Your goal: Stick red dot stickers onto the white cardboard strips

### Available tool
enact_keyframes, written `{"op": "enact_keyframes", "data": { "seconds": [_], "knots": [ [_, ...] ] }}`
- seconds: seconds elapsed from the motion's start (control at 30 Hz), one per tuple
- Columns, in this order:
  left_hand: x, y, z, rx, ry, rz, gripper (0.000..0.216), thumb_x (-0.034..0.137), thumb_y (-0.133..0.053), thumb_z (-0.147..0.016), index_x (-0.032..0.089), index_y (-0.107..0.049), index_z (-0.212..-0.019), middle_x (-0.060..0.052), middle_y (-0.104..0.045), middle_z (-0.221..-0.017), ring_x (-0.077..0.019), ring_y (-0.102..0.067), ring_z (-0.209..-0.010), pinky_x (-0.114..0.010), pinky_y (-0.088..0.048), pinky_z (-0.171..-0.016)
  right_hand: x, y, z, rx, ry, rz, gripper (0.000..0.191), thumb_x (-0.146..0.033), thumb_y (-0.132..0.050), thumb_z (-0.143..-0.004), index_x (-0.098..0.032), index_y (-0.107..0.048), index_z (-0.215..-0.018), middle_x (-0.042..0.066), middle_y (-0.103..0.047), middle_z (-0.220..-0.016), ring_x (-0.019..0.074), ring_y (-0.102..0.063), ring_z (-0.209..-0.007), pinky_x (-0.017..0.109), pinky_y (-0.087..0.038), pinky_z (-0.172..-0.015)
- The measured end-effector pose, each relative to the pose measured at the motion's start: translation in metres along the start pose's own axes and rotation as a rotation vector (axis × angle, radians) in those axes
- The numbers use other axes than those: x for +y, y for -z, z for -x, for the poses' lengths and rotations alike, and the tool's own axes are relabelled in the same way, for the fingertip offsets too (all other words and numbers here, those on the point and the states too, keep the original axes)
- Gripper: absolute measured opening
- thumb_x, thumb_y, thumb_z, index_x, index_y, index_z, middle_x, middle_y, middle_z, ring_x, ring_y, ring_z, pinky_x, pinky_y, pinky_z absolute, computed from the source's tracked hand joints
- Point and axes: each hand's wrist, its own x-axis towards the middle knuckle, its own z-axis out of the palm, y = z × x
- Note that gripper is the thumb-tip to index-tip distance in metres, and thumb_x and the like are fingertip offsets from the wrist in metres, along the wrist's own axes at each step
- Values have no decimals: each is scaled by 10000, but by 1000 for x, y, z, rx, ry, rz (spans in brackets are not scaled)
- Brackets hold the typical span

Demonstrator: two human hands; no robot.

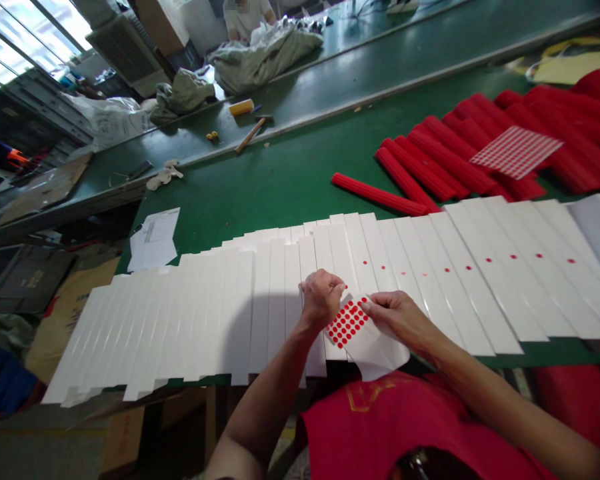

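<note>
- While the right hand (396, 317) pinches the red-dot sticker sheet (353, 324) by its far edge, the sheet lies leftward, towards the left hand (324, 298).
- Left fingers curl inward; whether they grip a sticker, I cannot tell.
- Narrow white cartons (293, 293) beneath both hands point lengthwise away from the body.

Garment (410, 427): red-pink, loose cloth, type unclear
Print (370, 397): gold-ylw, angular outline, on garment frt, too blurry to read
L hand (323, 299) & forearm (275, 380): bare
R hand (395, 312) & forearm (485, 380): bare

Both hands (323, 298) (396, 316) close together
</note>
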Motion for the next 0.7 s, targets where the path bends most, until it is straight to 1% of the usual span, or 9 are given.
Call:
{"op": "enact_keyframes", "data": {
  "seconds": [0.07,0.17,0.37,0.4,0.47,0.53,0.57,0.63,0.7],
  "knots": [
    [-1,-7,-10,-3,9,-95,99,204,-619,-810,198,-672,-726,-9,-655,-844,-180,-569,-884,-350,-354,-812,-2,4,3,12,-24,-27,414,-529,-676,-722,-141,-576,-623,10,-550,-564,105,-452,-505,238,-311,-484],
    [-2,-16,-18,-2,11,-198,107,205,-617,-815,211,-681,-729,-13,-653,-870,-193,-554,-913,-359,-332,-794,-5,8,6,41,-46,-38,421,-549,-688,-692,-148,-581,-619,15,-561,-555,118,-473,-500,244,-323,-475],
    [-3,-27,-19,25,-29,-341,142,237,-614,-841,217,-675,-715,-29,-652,-878,-203,-538,-907,-360,-315,-773,-3,11,4,59,-54,-77,419,-548,-701,-682,-148,-590,-626,19,-581,-556,126,-496,-499,246,-334,-472],
    [-3,-27,-19,38,-41,-353,121,248,-621,-842,217,-678,-739,-30,-655,-892,-206,-538,-916,-361,-316,-780,-3,11,4,57,-52,-85,419,-546,-703,-684,-147,-590,-624,20,-584,-558,125,-497,-499,245,-336,-474],
    [-4,-26,-17,82,-48,-362,70,274,-657,-824,219,-687,-856,-35,-666,-951,-216,-540,-949,-368,-321,-804,-3,11,3,60,-53,-98,420,-546,-708,-679,-147,-589,-621,21,-586,-559,122,-498,-499,243,-339,-477],
    [-3,-21,-16,126,-29,-351,160,287,-683,-805,215,-684,-948,-40,-670,-992,-222,-543,-973,-371,-328,-818,-4,10,3,69,-59,-95,423,-551,-707,-674,-148,-590,-621,19,-583,-554,122,-495,-493,244,-338,-474],
    [-3,-18,-15,127,-14,-334,149,289,-675,-811,214,-690,-939,-40,-672,-981,-220,-548,-968,-367,-333,-815,-5,10,3,75,-61,-88,424,-553,-705,-675,-149,-589,-620,19,-581,-550,121,-492,-489,244,-334,-469],
    [-2,-11,-12,66,-2,-273,113,294,-630,-842,215,-709,-827,-35,-674,-905,-202,-564,-919,-350,-347,-794,-5,9,3,75,-61,-74,422,-552,-700,-680,-149,-588,-623,16,-578,-546,118,-484,-481,243,-324,-461],
    [-1,-4,-9,-51,-23,-182,178,298,-602,-856,219,-715,-744,-26,-670,-837,-179,-574,-864,-332,-362,-787,-5,8,2,64,-55,-69,420,-546,-699,-688,-147,-585,-625,12,-576,-546,112,-476,-479,240,-317,-460]
  ]
}}
